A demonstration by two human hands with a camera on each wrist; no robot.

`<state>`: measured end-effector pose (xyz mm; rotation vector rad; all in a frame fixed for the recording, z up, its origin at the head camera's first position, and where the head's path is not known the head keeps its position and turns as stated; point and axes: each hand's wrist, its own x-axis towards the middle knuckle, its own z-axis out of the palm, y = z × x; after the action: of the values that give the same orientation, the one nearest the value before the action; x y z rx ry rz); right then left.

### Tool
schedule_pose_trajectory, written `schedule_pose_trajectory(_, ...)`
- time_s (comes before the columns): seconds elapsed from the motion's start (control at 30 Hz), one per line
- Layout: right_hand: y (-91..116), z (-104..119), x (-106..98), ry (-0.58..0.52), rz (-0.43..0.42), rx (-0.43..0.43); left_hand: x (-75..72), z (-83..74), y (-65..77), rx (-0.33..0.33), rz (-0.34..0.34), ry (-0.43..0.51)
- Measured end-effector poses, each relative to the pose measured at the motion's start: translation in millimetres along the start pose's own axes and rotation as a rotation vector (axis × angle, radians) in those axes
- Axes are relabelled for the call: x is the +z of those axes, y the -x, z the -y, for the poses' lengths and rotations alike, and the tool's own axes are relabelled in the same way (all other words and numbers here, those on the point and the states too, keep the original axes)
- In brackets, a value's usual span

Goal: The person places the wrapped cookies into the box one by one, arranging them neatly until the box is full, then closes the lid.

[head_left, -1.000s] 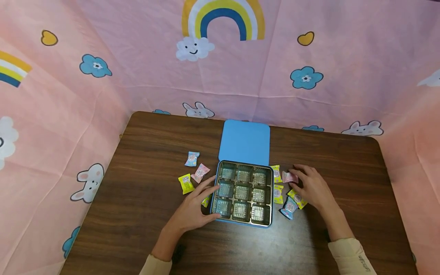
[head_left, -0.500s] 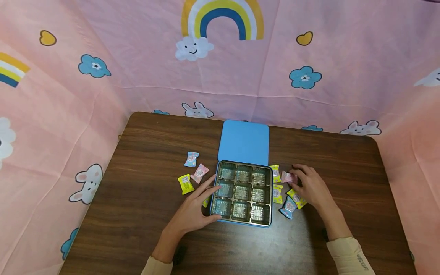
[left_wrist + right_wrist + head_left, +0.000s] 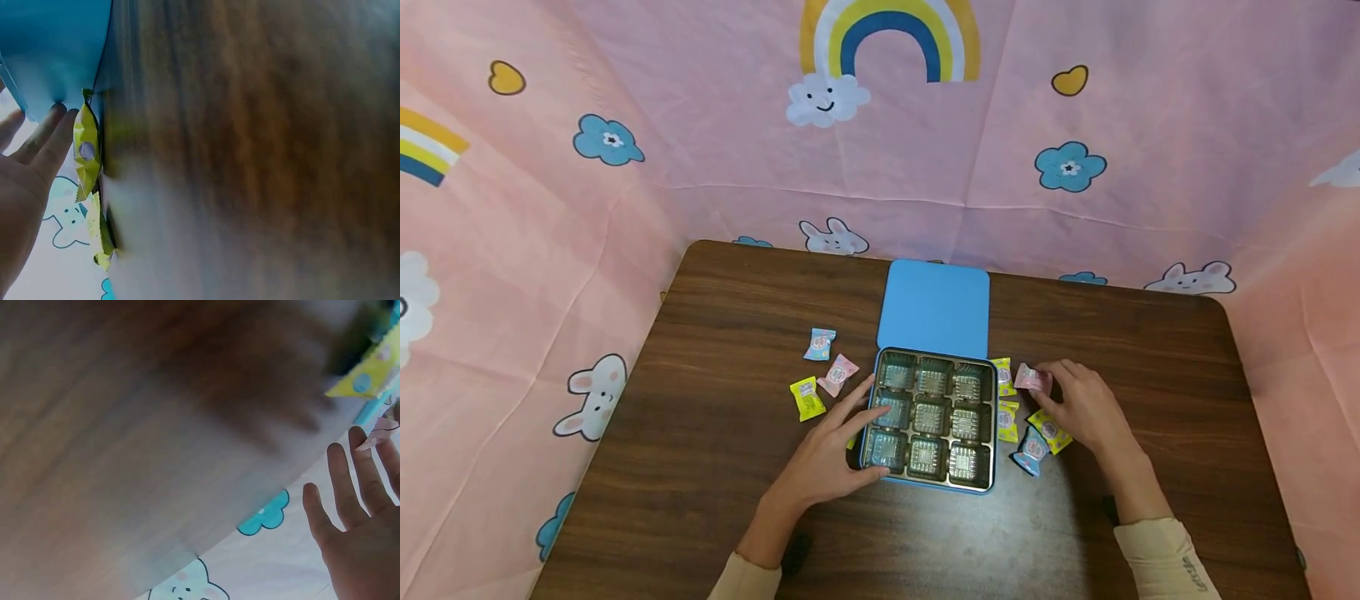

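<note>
An opened blue tin (image 3: 994, 450) with a gold-coloured tray of square compartments sits on the table. Its compartments hold nothing. My left hand (image 3: 823, 462) rests against the tin's left side, thumb at the front corner and fingers fairly straight; in the left wrist view its fingertips touch the blue wall. To the right of the tin, my right hand (image 3: 1082, 408) pinches a pink wrapped candy (image 3: 1027, 377) between thumb and index finger. Near that hand lie a blue candy (image 3: 1032, 451) and a yellow candy (image 3: 1051, 432). Two more yellow candies, one of them a yellow candy (image 3: 1007, 421), lie against the tin's right side.
Left of the tin are a blue candy (image 3: 820, 343), a pink candy (image 3: 838, 375) and a yellow candy (image 3: 807, 398). Another yellow candy (image 3: 87, 150) is mostly covered by the left hand in the head view. The tin's blue lid (image 3: 935, 308) lies folded back behind it.
The right hand has shifted slightly, and the pink candy in its fingers has tilted and shows more of its wrapper. The left hand and tin stay nearly where they were.
</note>
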<state>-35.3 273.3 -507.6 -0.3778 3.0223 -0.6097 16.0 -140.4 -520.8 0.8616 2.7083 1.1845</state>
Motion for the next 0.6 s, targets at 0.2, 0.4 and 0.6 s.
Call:
schedule_pose_trajectory(0.2,-1.1,2.6,-2.6,-0.006,-0.047,-0.031,1.2,2.2,-0.9,0.013,0.014,0.004)
schedule_pose_trajectory(0.4,-2.9,5.8,-2.6,0.010,-0.069,-0.043,-1.8,3.3,-1.4,-0.011,0.042,0.035)
schedule_pose_trajectory(0.6,-2.8,9.0,-7.4,0.004,-0.113,-0.070,-0.4,1.1,-2.3,-0.004,0.044,0.017)
